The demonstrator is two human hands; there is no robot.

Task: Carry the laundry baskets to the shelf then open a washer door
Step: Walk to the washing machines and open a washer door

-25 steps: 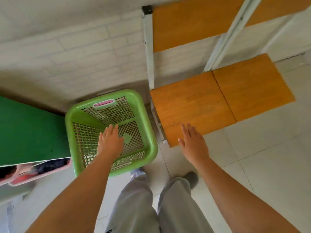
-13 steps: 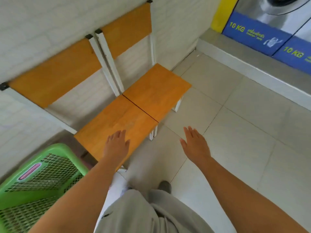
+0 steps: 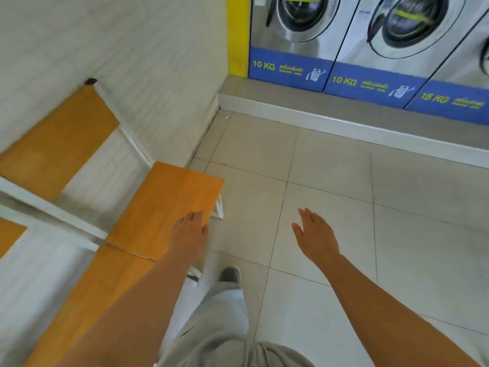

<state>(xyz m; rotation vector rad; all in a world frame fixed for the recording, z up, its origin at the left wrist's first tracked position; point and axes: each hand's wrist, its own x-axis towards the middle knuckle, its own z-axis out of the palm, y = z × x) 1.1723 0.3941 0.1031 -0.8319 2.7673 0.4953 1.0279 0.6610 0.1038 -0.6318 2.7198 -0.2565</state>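
Note:
A row of steel front-loading washers stands along the far wall. The leftmost washer door (image 3: pixel 299 14) and the one beside it (image 3: pixel 412 22) are both shut, above blue "10 KG" panels (image 3: pixel 288 68). My left hand (image 3: pixel 189 231) hangs empty with fingers loosely apart over the corner of the orange bench seat (image 3: pixel 164 205). My right hand (image 3: pixel 313 234) is open, palm down, above the floor tiles. Both hands are well short of the washers. No laundry basket is in view.
The wooden bench with white metal frame (image 3: pixel 124 140) runs along the white brick wall on the left. A grey raised plinth (image 3: pixel 344 115) carries the washers. A yellow pillar (image 3: pixel 238 35) marks the corner. Pale floor tiles (image 3: pixel 357 207) stretch ahead.
The view has swung right from the green basket on the floor to the washers. Both hands have left the basket area and stay empty; the basket has dropped out of view.

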